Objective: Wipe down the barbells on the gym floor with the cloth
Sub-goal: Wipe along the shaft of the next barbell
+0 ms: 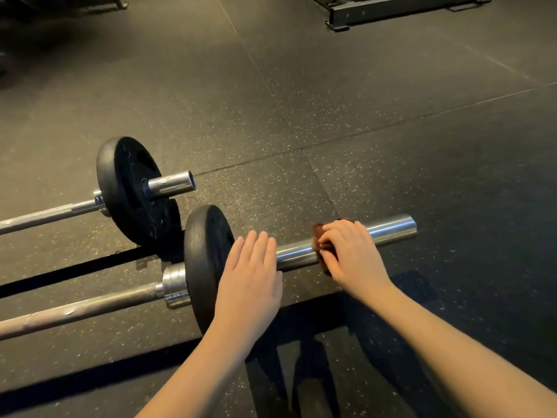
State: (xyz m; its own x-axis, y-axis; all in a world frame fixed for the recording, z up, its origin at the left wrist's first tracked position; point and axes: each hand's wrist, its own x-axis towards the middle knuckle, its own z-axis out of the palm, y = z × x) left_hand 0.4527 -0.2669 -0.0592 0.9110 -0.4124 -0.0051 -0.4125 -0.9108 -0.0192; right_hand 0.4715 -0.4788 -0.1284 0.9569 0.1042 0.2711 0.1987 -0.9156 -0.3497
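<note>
Far left, the back barbell [45, 215] lies on the speckled rubber floor [301, 116], its far plate [129, 188] standing upright. Just in front lies the near barbell [78, 309] with its near plate [202, 251] — both bars run off the left edge. The left hand [250, 279] is flat, fingers straight and together, gripping nothing, right beside the near plate over the chrome sleeve [388, 229]. Further right, the right hand [349, 251] is curled round the brown cloth [318, 236], bunched on the sleeve about midway along. Top right, a black rack base [391, 10] sits well apart.
</note>
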